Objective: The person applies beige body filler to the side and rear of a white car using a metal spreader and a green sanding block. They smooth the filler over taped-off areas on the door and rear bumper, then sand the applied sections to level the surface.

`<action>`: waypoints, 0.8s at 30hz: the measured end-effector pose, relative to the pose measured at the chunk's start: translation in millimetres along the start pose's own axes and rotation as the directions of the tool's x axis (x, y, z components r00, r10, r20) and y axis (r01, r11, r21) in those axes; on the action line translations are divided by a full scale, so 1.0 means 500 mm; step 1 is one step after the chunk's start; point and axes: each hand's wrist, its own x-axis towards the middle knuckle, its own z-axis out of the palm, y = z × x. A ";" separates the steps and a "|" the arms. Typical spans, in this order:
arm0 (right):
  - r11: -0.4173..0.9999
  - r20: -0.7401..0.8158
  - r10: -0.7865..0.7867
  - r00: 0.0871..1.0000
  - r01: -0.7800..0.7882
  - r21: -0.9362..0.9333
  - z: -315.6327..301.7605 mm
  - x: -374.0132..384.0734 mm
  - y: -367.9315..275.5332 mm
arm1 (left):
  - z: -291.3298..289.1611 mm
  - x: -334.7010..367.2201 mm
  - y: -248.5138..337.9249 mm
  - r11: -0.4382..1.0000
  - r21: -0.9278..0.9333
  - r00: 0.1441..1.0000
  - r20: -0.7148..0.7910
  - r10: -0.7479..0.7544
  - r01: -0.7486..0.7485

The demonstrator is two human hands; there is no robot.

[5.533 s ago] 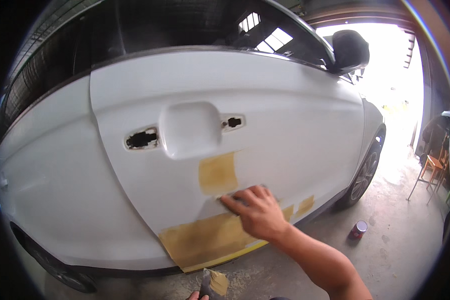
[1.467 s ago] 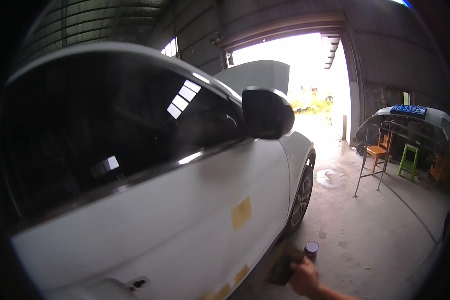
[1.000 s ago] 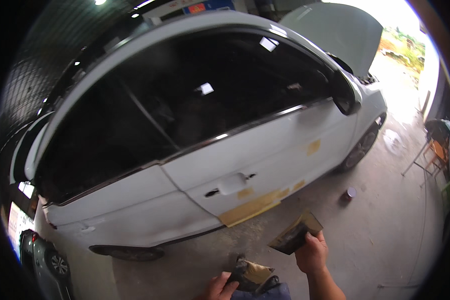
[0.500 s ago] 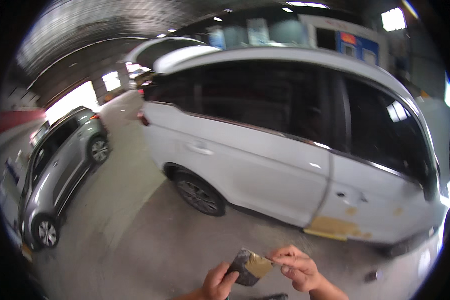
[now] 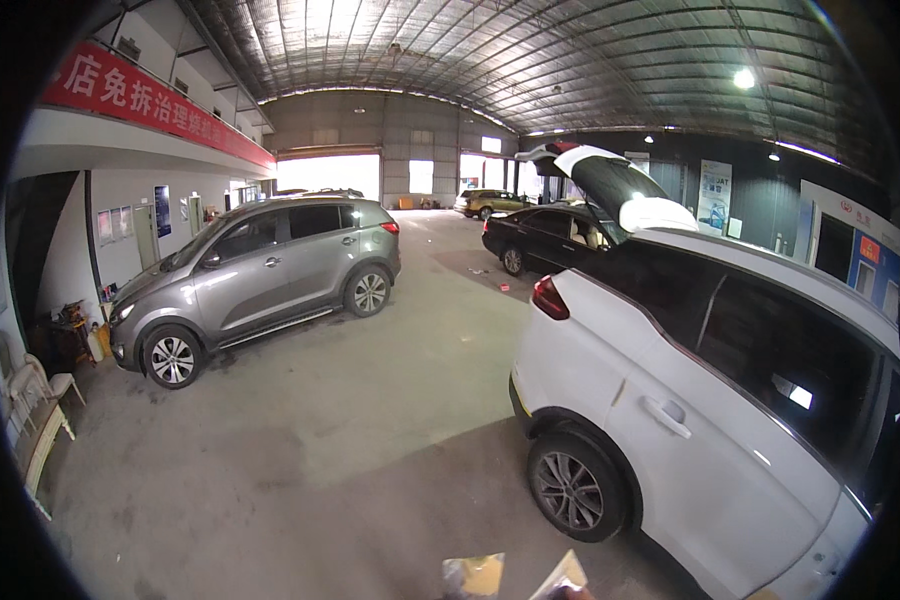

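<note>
I've turned from the white car, seemingly pausing work there: a yellow-smeared spreader and a paler blade are nearer me than its rear wheel, left hand unseen, right hand too cropped to tell its grip.

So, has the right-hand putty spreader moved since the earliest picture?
Yes: the putty spreader has moved away from the front door of the white SUV.

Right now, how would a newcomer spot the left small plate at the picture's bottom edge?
From the white car, find its rear wheel, then drop down-left to the picture's bottom edge. There, the left plate is yellowish and flat-topped, while its neighbour, the right plate, rises to a point.
</note>
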 end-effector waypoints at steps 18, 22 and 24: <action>0.935 0.486 0.035 0.874 0.142 -0.324 0.540 0.911 0.394 | -0.231 0.592 -0.619 0.805 0.388 0.743 0.339 -0.577 0.448; 0.778 0.684 0.075 0.726 0.387 -0.495 0.693 1.075 0.364 | -0.223 0.682 -0.806 0.844 0.353 0.732 0.428 -0.530 0.405; 0.723 0.690 0.107 0.716 0.420 -0.549 0.717 1.167 0.379 | -0.234 0.763 -0.874 0.875 0.366 0.685 0.550 -0.478 0.317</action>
